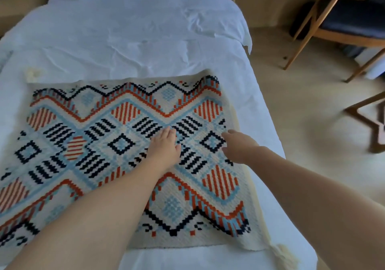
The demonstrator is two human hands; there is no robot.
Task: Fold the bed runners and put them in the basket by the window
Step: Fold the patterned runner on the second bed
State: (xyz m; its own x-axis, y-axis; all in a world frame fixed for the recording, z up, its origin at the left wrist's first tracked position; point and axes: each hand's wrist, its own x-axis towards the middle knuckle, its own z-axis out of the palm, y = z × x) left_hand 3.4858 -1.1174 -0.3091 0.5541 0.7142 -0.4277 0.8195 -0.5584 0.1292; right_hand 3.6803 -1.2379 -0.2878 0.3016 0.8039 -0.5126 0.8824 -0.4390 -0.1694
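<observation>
Two hands: both mine, out over the runner (129,144), neither gripping anything.
Left hand (164,146): flat, fingers together, palm pressing the runner's middle, I judge to smooth it and pin it for folding.
Right hand (239,146): open, fingers loosely spread, just above the runner's right part; contact I cannot tell.
Runner: spread flat across the bed (125,40), its right edge near the bed's edge, tassel (281,251) at its near corner.
Basket: not in view.
Chair (343,19): well right of the runner.

Soft daylight, mild blur (edges bowed), no glare.
</observation>
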